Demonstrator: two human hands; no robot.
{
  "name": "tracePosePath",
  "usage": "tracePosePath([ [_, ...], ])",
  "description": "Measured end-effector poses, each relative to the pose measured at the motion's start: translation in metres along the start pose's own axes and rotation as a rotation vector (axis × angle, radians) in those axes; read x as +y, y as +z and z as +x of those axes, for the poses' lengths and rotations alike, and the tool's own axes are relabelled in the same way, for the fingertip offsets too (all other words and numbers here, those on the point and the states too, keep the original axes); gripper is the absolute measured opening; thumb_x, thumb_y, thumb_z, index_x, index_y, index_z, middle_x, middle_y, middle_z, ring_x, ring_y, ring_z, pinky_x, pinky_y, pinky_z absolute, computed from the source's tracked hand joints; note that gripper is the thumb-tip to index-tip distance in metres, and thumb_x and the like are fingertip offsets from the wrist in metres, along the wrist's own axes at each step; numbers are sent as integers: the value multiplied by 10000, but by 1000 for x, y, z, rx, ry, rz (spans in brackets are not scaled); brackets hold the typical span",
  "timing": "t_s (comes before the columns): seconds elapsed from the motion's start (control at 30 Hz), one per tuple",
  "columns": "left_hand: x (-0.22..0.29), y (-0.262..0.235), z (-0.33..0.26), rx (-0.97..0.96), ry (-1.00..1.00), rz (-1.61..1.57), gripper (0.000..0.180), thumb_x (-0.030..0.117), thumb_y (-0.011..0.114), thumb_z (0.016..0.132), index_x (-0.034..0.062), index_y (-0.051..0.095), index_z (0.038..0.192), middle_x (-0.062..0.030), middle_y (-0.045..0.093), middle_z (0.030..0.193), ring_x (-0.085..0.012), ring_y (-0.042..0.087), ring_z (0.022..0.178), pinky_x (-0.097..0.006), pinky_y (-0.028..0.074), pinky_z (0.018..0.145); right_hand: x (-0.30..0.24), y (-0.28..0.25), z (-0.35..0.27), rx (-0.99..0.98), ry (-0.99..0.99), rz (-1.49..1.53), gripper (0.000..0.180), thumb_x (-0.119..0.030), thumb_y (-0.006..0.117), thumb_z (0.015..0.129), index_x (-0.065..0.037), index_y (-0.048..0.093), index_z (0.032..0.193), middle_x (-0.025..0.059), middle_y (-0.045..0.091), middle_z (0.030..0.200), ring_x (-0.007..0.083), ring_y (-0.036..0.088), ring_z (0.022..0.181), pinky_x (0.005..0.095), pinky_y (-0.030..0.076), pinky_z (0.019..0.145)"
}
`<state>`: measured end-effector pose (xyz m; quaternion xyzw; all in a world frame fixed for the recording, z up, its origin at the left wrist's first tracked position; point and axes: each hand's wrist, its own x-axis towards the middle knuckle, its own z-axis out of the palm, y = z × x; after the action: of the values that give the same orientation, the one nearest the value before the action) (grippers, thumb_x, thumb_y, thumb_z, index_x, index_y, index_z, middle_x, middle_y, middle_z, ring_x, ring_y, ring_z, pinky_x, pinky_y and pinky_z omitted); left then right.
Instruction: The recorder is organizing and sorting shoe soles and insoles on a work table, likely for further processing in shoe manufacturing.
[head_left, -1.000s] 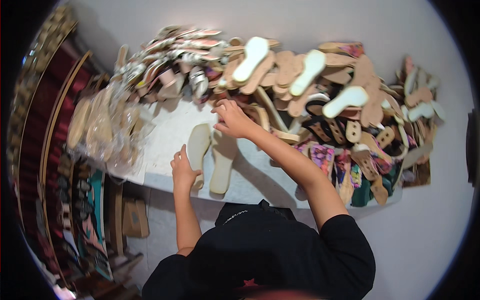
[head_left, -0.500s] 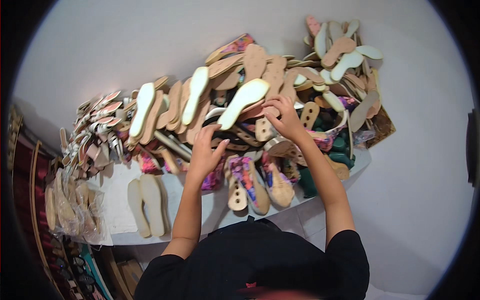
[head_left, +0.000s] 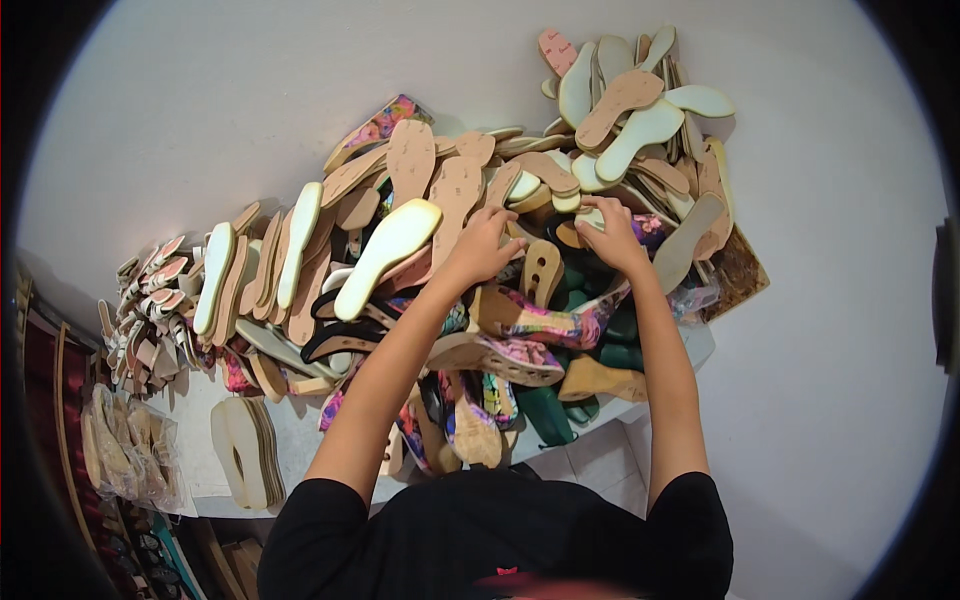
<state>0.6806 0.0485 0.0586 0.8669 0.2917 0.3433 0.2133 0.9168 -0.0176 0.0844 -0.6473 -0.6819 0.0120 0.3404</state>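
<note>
Two curled grips, left hand [head_left: 487,247] and right hand [head_left: 614,240], span heaped footwear [head_left: 543,275], likely for reach; whether pinching, I can't tell.

Both arms reach forward from the lower edge. Left arm [head_left: 385,375] slants up and to the right; right arm [head_left: 672,375] runs up, leaning left toward the wrist. Left hand [head_left: 480,247] back up, fingers loosely bent, thumb [head_left: 511,247] spread from them, clear gap between. Right hand [head_left: 615,238] back up, fingers curled leftward; can't tell if gripping. Hands near each other, not touching, roughly level, fingers angled inward.
</note>
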Motion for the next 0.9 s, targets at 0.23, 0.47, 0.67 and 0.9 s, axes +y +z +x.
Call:
tracePosePath([
  [0.23, -45, 47, 97, 27, -18, 281, 595, 345, 583, 775, -28, 409, 1204, -205, 395, 1260, -342, 349, 1200, -431, 314, 971, 26, 26, 104, 78, -173, 88, 359, -209, 553, 754, 10, 523, 1038, 205, 515, 1032, 346, 449, 1018, 413, 334, 910],
  [0.47, -84, 82, 123, -278, -222, 240, 695, 569, 360, 812, 74, 373, 1300, -100, 261, 1401, -289, 219, 1300, -500, 184, 1036, 45, 110, 220, -343, 17, -373, 307, -171, 540, 751, 25, 593, 981, 241, 575, 1013, 364, 532, 994, 419, 407, 873],
  [0.67, -83, 85, 116, -180, -212, 164, 670, 519, 381, 822, 78, 338, 1324, -77, 234, 1421, -270, 187, 1315, -499, 141, 1048, 83, 156, 257, -478, 54, -493, 181, -9, 573, 699, 15, 640, 865, 224, 605, 944, 366, 581, 924, 390, 494, 769],
  [0.9, -91, 84, 116, -182, -234, 122, 678, 509, 386, 816, 75, 312, 1332, -73, 160, 1444, -254, 129, 1334, -488, 118, 1057, 79, 152, 239, -146, -79, -461, 118, 27, 508, 727, 0, 613, 772, 182, 597, 881, 358, 581, 851, 410, 483, 724],
])
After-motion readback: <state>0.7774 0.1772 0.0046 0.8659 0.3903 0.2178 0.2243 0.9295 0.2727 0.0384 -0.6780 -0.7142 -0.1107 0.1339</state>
